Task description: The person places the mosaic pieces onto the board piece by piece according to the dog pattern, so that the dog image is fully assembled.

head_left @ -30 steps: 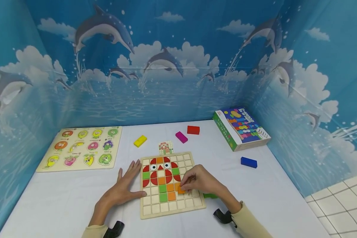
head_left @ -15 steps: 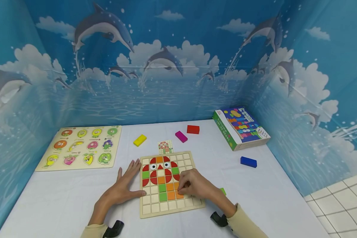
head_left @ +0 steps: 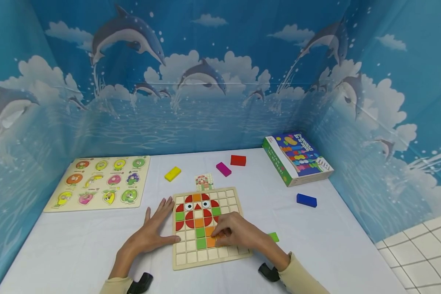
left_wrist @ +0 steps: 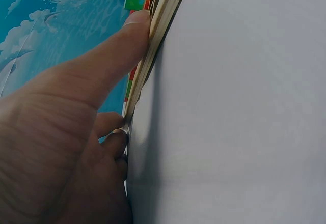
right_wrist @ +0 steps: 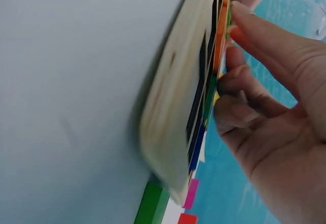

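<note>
A light wooden grid board (head_left: pixel 220 260) lies on the white table, with red, green and orange tiles making an owl-like picture. My left hand (head_left: pixel 150 232) is at its left side, fingers spread, thumb on the edge and fingertips near the upper left corner. In the left wrist view the thumb (left_wrist: pixel 112 56) lies along the board's rim. My right hand (head_left: pixel 237 232) is over the board with bent fingers, thumb and index fingertips at the orange square tiles (head_left: pixel 210 241). I cannot tell whether they pinch a tile or only press on it.
A small pattern card (head_left: pixel 204 182) lies behind the board. Around it are yellow (head_left: pixel 173 174), magenta (head_left: pixel 223 169), red (head_left: pixel 238 160) and blue (head_left: pixel 306 200) blocks. A green tile (head_left: pixel 274 237) lies beside the right wrist. A fruit puzzle (head_left: pixel 106 183) and a game box (head_left: pixel 297 158) are farther back.
My right hand has lowered the orange tile it was pinching into the grid, then shifted slightly left over the orange tiles. The left hand has stayed at the board's edge.
</note>
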The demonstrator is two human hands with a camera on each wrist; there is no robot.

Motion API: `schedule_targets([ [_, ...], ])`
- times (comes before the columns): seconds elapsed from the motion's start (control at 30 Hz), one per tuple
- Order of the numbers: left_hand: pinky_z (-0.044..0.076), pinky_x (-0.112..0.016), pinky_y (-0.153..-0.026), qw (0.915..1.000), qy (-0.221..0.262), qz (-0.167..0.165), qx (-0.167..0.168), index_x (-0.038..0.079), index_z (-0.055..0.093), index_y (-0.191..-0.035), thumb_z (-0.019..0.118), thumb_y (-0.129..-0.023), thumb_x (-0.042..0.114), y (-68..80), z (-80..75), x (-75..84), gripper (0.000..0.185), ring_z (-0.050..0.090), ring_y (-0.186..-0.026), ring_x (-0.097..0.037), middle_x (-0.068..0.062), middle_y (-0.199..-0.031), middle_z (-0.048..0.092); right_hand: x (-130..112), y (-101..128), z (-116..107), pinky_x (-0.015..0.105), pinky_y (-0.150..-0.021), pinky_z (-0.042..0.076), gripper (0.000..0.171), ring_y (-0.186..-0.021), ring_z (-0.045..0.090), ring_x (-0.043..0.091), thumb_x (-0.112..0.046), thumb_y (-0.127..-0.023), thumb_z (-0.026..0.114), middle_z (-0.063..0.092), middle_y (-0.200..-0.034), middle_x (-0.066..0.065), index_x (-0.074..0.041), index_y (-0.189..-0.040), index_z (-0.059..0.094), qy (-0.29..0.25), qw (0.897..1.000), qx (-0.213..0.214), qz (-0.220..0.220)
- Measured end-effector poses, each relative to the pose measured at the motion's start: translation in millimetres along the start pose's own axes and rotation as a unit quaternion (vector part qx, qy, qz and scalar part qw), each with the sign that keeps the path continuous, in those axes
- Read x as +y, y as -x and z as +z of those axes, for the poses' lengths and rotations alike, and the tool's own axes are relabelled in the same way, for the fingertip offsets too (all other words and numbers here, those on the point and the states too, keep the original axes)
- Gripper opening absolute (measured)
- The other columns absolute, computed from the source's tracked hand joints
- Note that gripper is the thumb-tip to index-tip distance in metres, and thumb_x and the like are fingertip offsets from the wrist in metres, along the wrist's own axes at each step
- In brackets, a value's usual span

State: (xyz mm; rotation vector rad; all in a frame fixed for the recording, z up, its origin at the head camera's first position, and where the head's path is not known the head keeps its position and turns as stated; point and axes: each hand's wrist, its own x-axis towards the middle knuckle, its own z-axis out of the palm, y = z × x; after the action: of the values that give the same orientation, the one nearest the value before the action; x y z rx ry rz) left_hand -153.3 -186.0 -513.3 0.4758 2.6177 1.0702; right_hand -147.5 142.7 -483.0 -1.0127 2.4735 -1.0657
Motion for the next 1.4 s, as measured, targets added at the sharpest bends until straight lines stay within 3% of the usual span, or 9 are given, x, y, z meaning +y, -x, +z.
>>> schedule_targets([
  [0.27, -0.02, -0.063, -0.13, 0.9999, 0.006, 0.009, 0.006, 0.012, 0.021, -0.174, 0.094, -0.083, 0.04, 1.2, 0.0, -0.9, 0.12, -0.003, -0.168, -0.036, -0.009, -0.182, 0.009, -6, -1, 3, 0.018, -0.073, 0.049, 0.023, -0.082, 0.06, 0.004, -0.014, -0.089, 0.09, 0.073, -0.092, -0.012, -0.016, -0.112, 0.087, 0.027, 0.999, -0.021, 0.006],
  [0.47, -0.02, -0.064, -0.129, 0.9999, 0.004, 0.014, 0.008, 0.01, 0.022, -0.173, 0.094, -0.083, 0.04, 1.6, -1.2, -1.0, 0.119, -0.003, -0.168, -0.038, -0.011, -0.182, 0.01, -13, -5, 6, 0.022, -0.087, 0.053, 0.037, -0.091, 0.057, 0.004, -0.028, -0.096, 0.085, 0.075, -0.106, -0.012, -0.018, -0.131, 0.08, 0.079, 0.996, -0.035, -0.001],
  [0.67, -0.021, -0.063, -0.129, 0.9999, 0.0, 0.012, 0.003, 0.012, 0.02, -0.174, 0.093, -0.084, 0.042, 0.2, -1.4, -0.9, 0.119, -0.004, -0.168, -0.036, -0.009, -0.182, 0.008, -18, -4, 7, 0.021, -0.086, 0.054, 0.041, -0.092, 0.055, 0.003, -0.036, -0.1, 0.08, 0.071, -0.11, -0.01, -0.022, -0.138, 0.077, 0.137, 0.989, -0.063, 0.001],
  [0.9, -0.021, -0.063, -0.129, 1.0, 0.003, 0.005, 0.001, 0.012, 0.02, -0.174, 0.094, -0.084, 0.041, 0.2, -1.2, -0.8, 0.12, -0.004, -0.168, -0.036, -0.008, -0.182, 0.008, -19, -3, 6, 0.022, -0.088, 0.054, 0.048, -0.093, 0.054, 0.005, -0.034, -0.101, 0.079, 0.069, -0.117, -0.005, -0.017, -0.145, 0.071, 0.169, 0.983, -0.068, 0.015],
  [1.03, -0.021, -0.063, -0.129, 1.0, 0.003, 0.003, 0.002, 0.012, 0.02, -0.174, 0.094, -0.084, 0.041, 0.3, -1.2, -0.9, 0.12, -0.005, -0.168, -0.035, -0.008, -0.182, 0.008, -18, -3, 5, 0.022, -0.089, 0.055, 0.048, -0.095, 0.055, 0.005, -0.035, -0.101, 0.079, 0.069, -0.116, -0.006, -0.017, -0.145, 0.071, 0.155, 0.986, -0.067, 0.017],
  [1.13, -0.021, -0.063, -0.129, 1.0, 0.007, 0.002, 0.002, 0.013, 0.02, -0.174, 0.094, -0.084, 0.041, 0.6, -1.1, -1.2, 0.12, -0.005, -0.168, -0.036, -0.008, -0.182, 0.008, -15, -1, -1, 0.025, -0.094, 0.057, 0.045, -0.101, 0.059, 0.006, -0.034, -0.101, 0.078, 0.071, -0.12, -0.008, -0.017, -0.143, 0.073, 0.104, 0.993, -0.051, 0.022],
  [1.3, -0.022, -0.062, -0.129, 1.0, 0.006, 0.003, -0.001, 0.013, 0.019, -0.174, 0.093, -0.084, 0.042, -0.2, 0.0, -2.4, 0.12, -0.005, -0.168, -0.035, -0.007, -0.182, 0.007, 2, 12, -21, 0.023, -0.074, 0.056, 0.03, -0.085, 0.062, 0.013, -0.021, -0.097, 0.083, 0.07, -0.096, -0.009, -0.013, -0.126, 0.082, 0.006, 1.0, -0.012, 0.0],
  [1.4, -0.021, -0.062, -0.129, 1.0, 0.005, 0.005, -0.001, 0.013, 0.019, -0.174, 0.093, -0.084, 0.042, -0.4, 0.2, -2.5, 0.121, -0.005, -0.168, -0.035, -0.007, -0.182, 0.007, 16, 29, -35, 0.025, -0.07, 0.055, 0.025, -0.081, 0.062, 0.016, -0.017, -0.093, 0.088, 0.068, -0.089, -0.007, -0.012, -0.116, 0.084, -0.017, 1.0, 0.012, 0.013],
])
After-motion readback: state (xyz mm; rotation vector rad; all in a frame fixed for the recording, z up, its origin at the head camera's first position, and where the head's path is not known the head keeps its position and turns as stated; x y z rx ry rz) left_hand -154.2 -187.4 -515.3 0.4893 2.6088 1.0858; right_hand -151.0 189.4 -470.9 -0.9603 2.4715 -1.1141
